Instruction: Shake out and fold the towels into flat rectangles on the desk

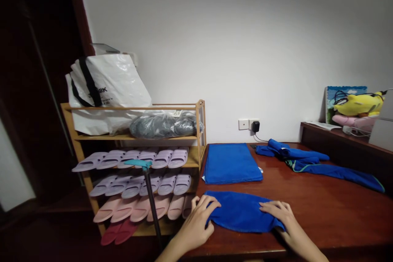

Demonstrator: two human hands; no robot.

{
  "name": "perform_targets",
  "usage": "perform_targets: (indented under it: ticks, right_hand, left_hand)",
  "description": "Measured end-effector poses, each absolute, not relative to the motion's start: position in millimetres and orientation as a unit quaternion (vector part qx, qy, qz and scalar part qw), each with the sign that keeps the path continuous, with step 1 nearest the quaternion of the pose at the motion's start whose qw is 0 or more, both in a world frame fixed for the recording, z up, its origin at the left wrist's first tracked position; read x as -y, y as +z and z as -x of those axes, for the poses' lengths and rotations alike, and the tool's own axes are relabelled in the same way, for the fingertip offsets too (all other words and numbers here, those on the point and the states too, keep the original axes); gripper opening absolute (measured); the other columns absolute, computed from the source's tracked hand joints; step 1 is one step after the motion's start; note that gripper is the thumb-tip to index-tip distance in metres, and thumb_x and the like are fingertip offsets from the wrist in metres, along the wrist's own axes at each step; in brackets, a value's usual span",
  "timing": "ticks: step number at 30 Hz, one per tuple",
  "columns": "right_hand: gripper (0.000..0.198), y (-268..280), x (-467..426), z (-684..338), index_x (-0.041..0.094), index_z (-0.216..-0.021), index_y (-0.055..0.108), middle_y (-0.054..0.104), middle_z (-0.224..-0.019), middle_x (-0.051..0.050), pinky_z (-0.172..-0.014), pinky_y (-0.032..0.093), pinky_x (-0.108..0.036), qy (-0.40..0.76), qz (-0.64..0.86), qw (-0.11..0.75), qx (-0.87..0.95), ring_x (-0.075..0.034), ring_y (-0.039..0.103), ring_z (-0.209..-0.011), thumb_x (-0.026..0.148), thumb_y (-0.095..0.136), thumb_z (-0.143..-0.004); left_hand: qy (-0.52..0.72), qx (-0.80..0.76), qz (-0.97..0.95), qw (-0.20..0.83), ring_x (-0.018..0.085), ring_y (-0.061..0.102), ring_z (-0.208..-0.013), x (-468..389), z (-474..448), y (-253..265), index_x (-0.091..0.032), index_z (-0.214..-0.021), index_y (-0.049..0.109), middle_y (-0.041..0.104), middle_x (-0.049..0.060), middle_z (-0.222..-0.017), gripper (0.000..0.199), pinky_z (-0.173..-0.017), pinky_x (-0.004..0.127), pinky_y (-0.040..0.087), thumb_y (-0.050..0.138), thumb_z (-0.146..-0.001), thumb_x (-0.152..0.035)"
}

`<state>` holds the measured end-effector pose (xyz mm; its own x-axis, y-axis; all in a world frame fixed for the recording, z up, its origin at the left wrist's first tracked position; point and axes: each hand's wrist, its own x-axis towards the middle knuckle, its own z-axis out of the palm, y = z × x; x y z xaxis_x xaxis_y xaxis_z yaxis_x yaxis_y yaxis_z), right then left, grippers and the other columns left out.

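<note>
A blue towel (pixel 241 211) with a stitched edge lies near the front edge of the table, between my two hands. My left hand (pixel 201 217) grips its left end, fingers curled over the top and thumb at the lower edge. At the right end, my right hand (pixel 281 215) holds the cloth with its fingers on top; the thumb is hidden. Just behind lies a neat flat stack of folded blue towels (pixel 231 163) with small white tags. To the right, a loose heap of crumpled blue towels (pixel 294 154), one edged in green, spreads over the table.
The reddish-brown wooden table (pixel 337 213) stands against a white wall. At the left is a shoe rack (pixel 201 131) with several rows of slippers and a white bag (pixel 116 82) on top. A dark pole (pixel 152 200) leans before it. A yellow plush toy (pixel 357 104) rests on the raised right shelf.
</note>
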<state>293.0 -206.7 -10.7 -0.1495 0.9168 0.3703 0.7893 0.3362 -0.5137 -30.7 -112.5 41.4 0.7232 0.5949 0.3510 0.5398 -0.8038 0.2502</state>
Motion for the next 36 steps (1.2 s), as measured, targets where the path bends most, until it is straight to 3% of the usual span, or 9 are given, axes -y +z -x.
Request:
perform_targets:
  ticks: [28,36]
  right_hand:
    - [0.045,-16,204,-294,0.036,-0.127,0.051,0.048,-0.135,-0.001,-0.101,0.031,-0.049,0.092,0.568,0.322,0.752,-0.024,0.041,-0.123,0.025,0.047,-0.084]
    - [0.065,-7,204,-289,0.029,-0.124,0.054,0.051,-0.132,-0.004,-0.099,0.025,-0.049,0.016,0.639,0.305,0.706,-0.023,0.042,-0.12,0.008,0.043,-0.063]
  left_hand:
    - [0.215,-0.306,-0.927,0.032,0.022,0.047,-0.111,106,32,29,-0.028,-0.114,0.051,0.055,0.004,-0.115,0.057,-0.1,0.044,0.027,0.038,-0.067,0.001]
    - [0.23,-0.273,-0.934,0.011,0.023,0.049,-0.11,93,28,21,-0.031,-0.124,0.048,0.055,0.004,-0.117,0.047,-0.096,0.043,0.032,0.043,-0.082,-0.01]
